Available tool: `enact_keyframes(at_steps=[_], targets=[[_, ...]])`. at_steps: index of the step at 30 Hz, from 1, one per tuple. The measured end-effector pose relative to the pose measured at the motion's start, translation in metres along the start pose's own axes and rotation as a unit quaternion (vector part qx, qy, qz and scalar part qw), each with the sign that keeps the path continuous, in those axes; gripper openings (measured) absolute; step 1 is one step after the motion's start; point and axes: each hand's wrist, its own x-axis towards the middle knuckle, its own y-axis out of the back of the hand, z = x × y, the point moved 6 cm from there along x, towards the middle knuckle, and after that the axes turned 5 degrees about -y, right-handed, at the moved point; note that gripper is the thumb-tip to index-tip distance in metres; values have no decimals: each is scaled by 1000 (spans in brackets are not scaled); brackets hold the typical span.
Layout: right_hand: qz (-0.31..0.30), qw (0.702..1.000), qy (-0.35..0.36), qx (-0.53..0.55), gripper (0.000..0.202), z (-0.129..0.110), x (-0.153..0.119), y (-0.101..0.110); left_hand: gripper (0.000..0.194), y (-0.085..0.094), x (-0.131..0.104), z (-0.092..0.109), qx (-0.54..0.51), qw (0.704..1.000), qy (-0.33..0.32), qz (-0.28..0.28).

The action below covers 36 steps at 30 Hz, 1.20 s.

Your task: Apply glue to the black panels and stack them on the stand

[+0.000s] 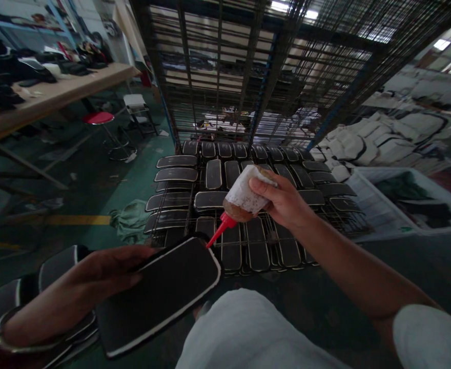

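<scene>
My left hand [106,274] grips a black rounded rectangular panel [164,292] by its far long edge, thumb on top and fingers along the side. A white bead runs along much of the panel's rim. In my right hand [283,200] is a whitish squeeze bottle [246,192], tipped down, with brown stains and a red nozzle [221,229]. The nozzle's tip sits at the panel's far right corner, at or very near the edge. More black panels [58,264] lie beneath and beside my left forearm.
Many similar pale-rimmed panels [258,246] lie on a wire rack [189,215] ahead, whose grid shelves [225,66] tilt above. Right is a white bin [379,205] with cloth. Left are a worktable [95,82], a red stool [98,118] and green cloth [131,220] on the floor.
</scene>
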Motion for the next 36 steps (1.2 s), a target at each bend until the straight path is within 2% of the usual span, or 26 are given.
enact_keyframes(at_steps=[3,8,13,18,22,26,30,36], targets=[[8,1000,-11,5,48,4,-4,3,44,-3,0,1,69,997,-17,-32],[12,999,-25,17,47,12,-11,6,45,4,-1,1,69,997,-24,-12],[27,998,-38,44,46,22,-15,12,43,8,-3,-1,18,999,-11,37],[81,993,-34,80,45,36,-12,19,49,-8,-9,0,-40,994,0,106],[132,986,-18,96,48,44,-7,21,47,-18,-12,0,-80,988,-5,129],[147,983,-16,106,49,49,-6,15,45,-24,-12,-2,-114,986,-26,117],[132,986,-24,103,47,54,-11,5,47,-29,-10,-3,-164,980,-24,110],[109,989,-37,88,50,60,-23,-11,44,-27,-5,-3,-178,977,-53,108]])
